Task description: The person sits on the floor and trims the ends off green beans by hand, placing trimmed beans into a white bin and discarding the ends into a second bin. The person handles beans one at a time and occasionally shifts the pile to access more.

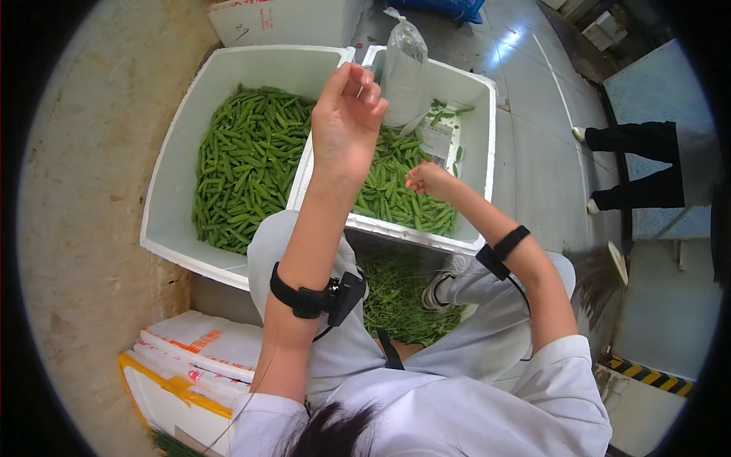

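Note:
My left hand (349,123) is raised over the adjoining walls of two foam boxes, palm turned up and fingers loosely curled, with nothing visible in it. My right hand (432,180) hangs just above the green pea pods (405,203) in the right foam box (487,143). Its fingertips are bent inward, and whether they hold a pod is hidden. A larger heap of pea pods (251,165) fills much of the floor of the left foam box (177,171). A knotted clear plastic bag (405,74) stands in the right box, behind my hands.
Green trimmings (400,285) lie on the floor between my legs. Stacked foam lids (200,343) sit at lower left, beside the wall. Another foam box (285,23) stands behind. At right are a person's legs (634,188) and a broom (597,280).

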The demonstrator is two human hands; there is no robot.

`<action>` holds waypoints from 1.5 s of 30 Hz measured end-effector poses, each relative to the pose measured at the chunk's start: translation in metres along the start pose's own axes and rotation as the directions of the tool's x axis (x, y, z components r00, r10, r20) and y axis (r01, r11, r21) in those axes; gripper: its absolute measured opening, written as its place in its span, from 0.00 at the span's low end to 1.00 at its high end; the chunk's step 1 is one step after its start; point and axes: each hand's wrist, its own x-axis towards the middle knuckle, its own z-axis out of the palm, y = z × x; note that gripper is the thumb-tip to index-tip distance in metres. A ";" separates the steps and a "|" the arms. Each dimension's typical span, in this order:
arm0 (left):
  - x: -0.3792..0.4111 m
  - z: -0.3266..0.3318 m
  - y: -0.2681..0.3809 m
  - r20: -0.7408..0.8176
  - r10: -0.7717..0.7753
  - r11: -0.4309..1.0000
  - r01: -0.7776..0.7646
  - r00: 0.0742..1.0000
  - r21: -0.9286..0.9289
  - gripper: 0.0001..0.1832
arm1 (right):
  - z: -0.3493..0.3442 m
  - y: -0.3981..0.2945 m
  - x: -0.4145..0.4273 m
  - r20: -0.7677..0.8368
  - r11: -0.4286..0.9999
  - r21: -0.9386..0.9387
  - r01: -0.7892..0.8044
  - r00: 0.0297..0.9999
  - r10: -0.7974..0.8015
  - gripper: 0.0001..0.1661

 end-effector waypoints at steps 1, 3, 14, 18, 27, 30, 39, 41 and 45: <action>0.000 0.001 0.000 0.008 -0.011 1.000 0.011 1.000 0.019 0.07 | 0.002 -0.014 -0.018 0.006 0.999 -0.022 0.043 0.999 -0.043 0.02; -0.001 0.003 0.000 0.020 -0.027 0.989 0.023 0.999 0.148 0.07 | 0.008 -0.041 -0.055 0.015 0.989 -0.064 0.130 0.991 -0.129 0.03; -0.009 0.011 -0.015 0.112 -0.280 0.402 0.010 0.953 0.916 0.16 | 0.041 -0.103 -0.189 0.069 0.863 -0.076 0.499 0.866 -0.494 0.09; -0.009 0.009 -0.021 0.161 -0.356 0.337 -0.035 0.920 0.941 0.13 | 0.042 -0.097 -0.194 0.076 0.784 -0.145 0.603 0.797 -0.599 0.09; -0.013 0.001 -0.032 0.105 -0.433 0.123 -0.057 0.895 0.991 0.09 | 0.022 -0.087 -0.164 0.112 0.571 -0.470 0.673 0.687 -0.718 0.11; -0.013 -0.003 -0.038 0.225 -0.342 -0.061 -0.260 0.913 0.964 0.08 | 0.020 -0.079 -0.158 0.089 0.444 -0.653 0.613 0.645 -0.759 0.11; -0.019 -0.010 -0.038 0.309 -0.468 -0.336 -0.490 0.828 0.804 0.10 | 0.030 -0.070 -0.155 0.252 -0.111 -0.957 0.269 0.575 -0.778 0.14; -0.020 -0.010 -0.038 0.243 -0.542 -0.350 -0.479 0.805 0.805 0.10 | 0.031 -0.067 -0.154 0.281 -0.134 -0.954 0.269 0.641 -0.714 0.19; -0.023 -0.010 -0.037 0.216 -0.625 -0.287 -0.478 0.750 0.830 0.09 | 0.031 -0.059 -0.150 0.320 -0.003 -0.909 0.416 0.695 -0.644 0.21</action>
